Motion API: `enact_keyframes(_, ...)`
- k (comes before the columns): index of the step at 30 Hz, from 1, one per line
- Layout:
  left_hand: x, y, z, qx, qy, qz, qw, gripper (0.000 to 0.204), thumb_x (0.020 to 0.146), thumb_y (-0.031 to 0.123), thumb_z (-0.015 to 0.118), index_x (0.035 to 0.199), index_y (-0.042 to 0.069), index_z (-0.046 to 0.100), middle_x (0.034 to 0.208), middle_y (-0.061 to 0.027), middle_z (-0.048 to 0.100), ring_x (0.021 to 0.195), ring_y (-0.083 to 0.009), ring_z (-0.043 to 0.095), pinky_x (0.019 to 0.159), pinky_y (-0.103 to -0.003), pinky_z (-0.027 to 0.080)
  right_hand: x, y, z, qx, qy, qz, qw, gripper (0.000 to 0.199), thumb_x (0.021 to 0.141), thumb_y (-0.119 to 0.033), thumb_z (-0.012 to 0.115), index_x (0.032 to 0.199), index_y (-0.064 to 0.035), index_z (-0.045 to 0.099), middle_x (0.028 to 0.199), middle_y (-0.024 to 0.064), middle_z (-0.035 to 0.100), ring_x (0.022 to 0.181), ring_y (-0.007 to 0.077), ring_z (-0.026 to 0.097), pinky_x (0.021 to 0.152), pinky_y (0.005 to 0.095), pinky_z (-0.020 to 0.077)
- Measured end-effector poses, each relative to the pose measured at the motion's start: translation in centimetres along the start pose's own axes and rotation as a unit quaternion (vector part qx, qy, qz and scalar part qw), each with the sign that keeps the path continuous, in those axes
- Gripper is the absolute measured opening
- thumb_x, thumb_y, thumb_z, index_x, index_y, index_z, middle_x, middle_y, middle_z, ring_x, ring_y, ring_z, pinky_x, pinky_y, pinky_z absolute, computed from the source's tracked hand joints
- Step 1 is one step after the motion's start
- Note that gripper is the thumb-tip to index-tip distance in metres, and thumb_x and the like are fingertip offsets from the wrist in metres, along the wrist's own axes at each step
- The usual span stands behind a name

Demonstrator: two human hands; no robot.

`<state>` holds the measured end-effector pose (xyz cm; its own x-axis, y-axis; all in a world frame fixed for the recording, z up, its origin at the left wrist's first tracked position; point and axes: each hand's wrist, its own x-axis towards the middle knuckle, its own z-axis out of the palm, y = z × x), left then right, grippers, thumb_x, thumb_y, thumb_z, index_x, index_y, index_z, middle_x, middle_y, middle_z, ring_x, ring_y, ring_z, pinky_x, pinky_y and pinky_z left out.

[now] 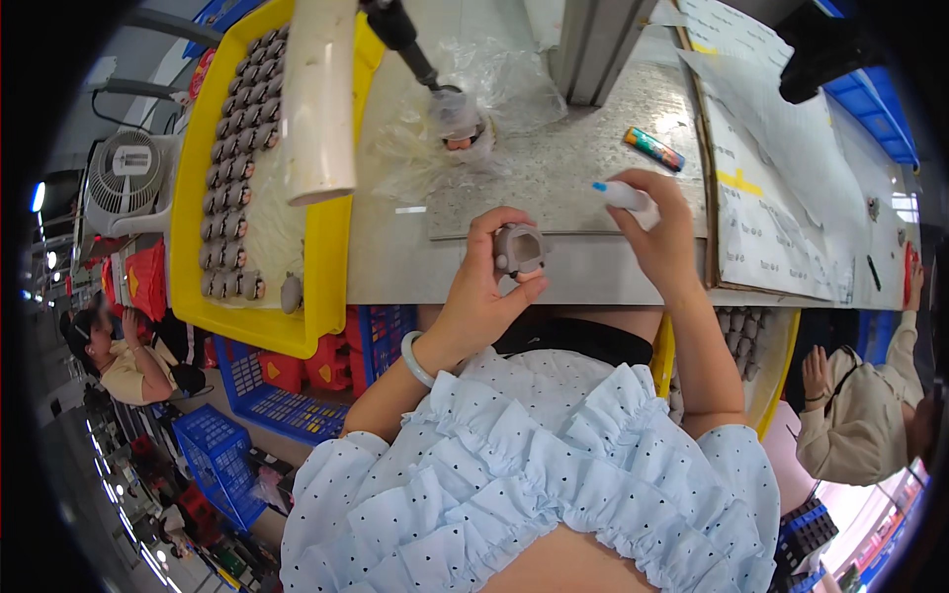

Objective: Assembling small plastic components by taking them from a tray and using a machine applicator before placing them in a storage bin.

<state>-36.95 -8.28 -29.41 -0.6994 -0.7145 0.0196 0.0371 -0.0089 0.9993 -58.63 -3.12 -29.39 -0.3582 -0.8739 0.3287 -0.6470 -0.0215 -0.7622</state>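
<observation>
My left hand (482, 292) grips a small grey figurine piece (518, 249) with a rounded opening on its face and a peach-coloured patch at its lower edge. Fingers and thumb close around its sides, just above the table's near edge. In my right hand (660, 232) is a small white squeeze bottle (627, 196) with a blue tip pointing left, apart from the piece. Farther back, a similar figurine (461, 133) stands among crumpled clear plastic film (519, 89), beneath a black rod (403, 40). A colourful printed tube (653, 148) lies on the grey board (583, 203).
At left, a yellow tray (326, 296) holds rows of grey pieces, with a thick white pipe (321, 109) above it. A metal post (601, 49) rises at the back. Printed sheets (766, 237) cover the right. Co-workers sit either side; blue crates (219, 455) stand below left.
</observation>
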Motion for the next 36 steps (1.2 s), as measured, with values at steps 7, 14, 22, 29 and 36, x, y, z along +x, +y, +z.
enact_keyframes(7, -0.2, -1.0, -0.3, 0.075, 0.052, 0.104, 0.990, 0.059, 0.076, -0.005, 0.064, 0.123, 0.008, 0.032, 0.124, -0.0125, 0.039, 0.110, -0.0220, 0.047, 0.090, -0.032, 0.043, 0.9, 3.0, 2.4, 0.043, -0.053, 0.080, 0.994, 0.035, 0.070, 0.002, 0.065, 0.103, -0.0044, 0.056, 0.104, 0.0087, 0.062, 0.094, 0.0239, 0.059, 0.085, 0.0314, 0.0439)
enact_keyframes(14, -0.5, -0.7, -0.8, 0.093, 0.076, 0.114, 0.986, 0.064, 0.076, -0.001, 0.067, 0.125, 0.011, 0.029, 0.124, -0.0149, 0.039, 0.110, -0.0262, 0.048, 0.091, -0.034, 0.040, 4.3, 14.9, -10.0, -0.383, 0.081, 0.153, 0.907, 0.024, 0.077, -0.014, 0.060, 0.099, -0.0057, 0.060, 0.094, 0.0117, 0.062, 0.085, 0.0321, 0.059, 0.078, 0.0397, 0.0472)
enact_keyframes(22, -0.3, -0.9, 0.2, 0.060, 0.059, 0.087, 0.993, 0.062, 0.075, -0.005, 0.065, 0.124, 0.009, 0.029, 0.125, -0.0137, 0.038, 0.110, -0.0246, 0.049, 0.091, -0.034, 0.042, 5.0, 19.2, -12.6, -0.434, 0.128, 0.107, 0.885, 0.011, 0.077, -0.018, 0.061, 0.083, -0.0092, 0.064, 0.085, 0.0077, 0.062, 0.080, 0.0281, 0.060, 0.072, 0.0383, 0.0486)
enact_keyframes(29, -0.3, -1.1, 0.2, 0.008, 0.054, 0.036, 0.998, 0.064, 0.075, -0.002, 0.066, 0.125, 0.009, 0.028, 0.123, -0.0130, 0.039, 0.110, -0.0250, 0.050, 0.089, -0.033, 0.043, 2.7, 9.5, -8.5, -0.032, 0.121, 0.215, 0.969, 0.019, 0.075, -0.013, 0.065, 0.086, 0.0016, 0.068, 0.070, 0.0072, 0.067, 0.064, 0.0108, 0.063, 0.062, 0.0226, 0.0487)
enact_keyframes(36, -0.1, -1.5, 0.2, -0.055, 0.034, 0.032, 0.997, 0.065, 0.075, -0.002, 0.065, 0.126, 0.010, 0.027, 0.122, -0.0107, 0.039, 0.107, -0.0200, 0.047, 0.090, -0.032, 0.042, 2.2, 7.9, -4.7, -0.157, -0.060, 0.254, 0.952, 0.017, 0.072, -0.009, 0.065, 0.088, -0.0035, 0.068, 0.081, 0.0119, 0.067, 0.072, 0.0264, 0.063, 0.069, 0.0322, 0.0501)
